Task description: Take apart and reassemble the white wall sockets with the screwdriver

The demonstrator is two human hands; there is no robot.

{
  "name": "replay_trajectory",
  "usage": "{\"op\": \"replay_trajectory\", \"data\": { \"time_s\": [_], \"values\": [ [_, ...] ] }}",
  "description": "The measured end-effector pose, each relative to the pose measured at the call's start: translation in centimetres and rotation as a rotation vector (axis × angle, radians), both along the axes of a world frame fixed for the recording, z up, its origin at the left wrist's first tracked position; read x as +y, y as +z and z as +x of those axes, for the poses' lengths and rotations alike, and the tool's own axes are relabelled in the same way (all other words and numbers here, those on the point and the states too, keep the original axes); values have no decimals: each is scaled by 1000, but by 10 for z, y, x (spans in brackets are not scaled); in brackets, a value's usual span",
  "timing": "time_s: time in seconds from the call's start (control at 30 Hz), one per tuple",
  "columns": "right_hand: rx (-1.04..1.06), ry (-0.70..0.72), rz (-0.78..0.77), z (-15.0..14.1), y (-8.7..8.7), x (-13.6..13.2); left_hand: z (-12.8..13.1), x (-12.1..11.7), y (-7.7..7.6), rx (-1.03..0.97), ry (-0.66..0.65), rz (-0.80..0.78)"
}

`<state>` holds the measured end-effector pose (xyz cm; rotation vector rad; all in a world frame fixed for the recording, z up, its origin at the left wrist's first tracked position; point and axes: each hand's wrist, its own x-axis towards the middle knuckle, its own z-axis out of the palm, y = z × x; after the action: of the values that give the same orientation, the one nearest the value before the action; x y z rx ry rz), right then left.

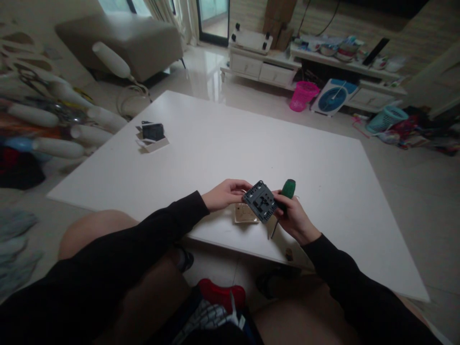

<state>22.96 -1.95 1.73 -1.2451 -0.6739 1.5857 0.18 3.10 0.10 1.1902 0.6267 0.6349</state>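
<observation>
Room's dim; daylight comes through a window [115,5] and dark-framed glass door [214,15], cream curtains [158,15] between, glaring off glossy floor tiles [206,72]. Upholstered bench [143,40] sits back left. White TV cabinet [246,65] lines the brick-patterned wall [247,14]; pink wastebasket [304,97] and blue-white box fan [332,98] stand before it.

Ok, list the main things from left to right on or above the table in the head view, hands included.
White box → left hand → dark plate → right hand.
</observation>
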Motion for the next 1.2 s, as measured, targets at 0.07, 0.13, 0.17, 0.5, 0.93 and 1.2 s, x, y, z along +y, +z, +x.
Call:
{"op": "replay_trajectory", "data": {
  "time_s": [0.07, 0.13, 0.17, 0.5, 0.93, 1.2],
  "values": [
    [7, -5, -13, -1, 0, -1, 1, -1, -1, 16, 23, 21],
    [10, -6, -19, -2, 0, -1, 2, 0, -2, 36, 47, 36],
    [9, -2, -21, -2, 1, -2, 2, 1, -2, 46, 52, 38],
    [71, 50, -59, -3, 2, -3, 0, 4, -1, 119, 82, 148],
    [109, -61, 26, 16, 5, 5, -35, 42, 7, 608, 335, 571],
    [85, -44, 56, 19, 1, 6, -21, 48, -28, 803, 303, 629]
  ]
}}
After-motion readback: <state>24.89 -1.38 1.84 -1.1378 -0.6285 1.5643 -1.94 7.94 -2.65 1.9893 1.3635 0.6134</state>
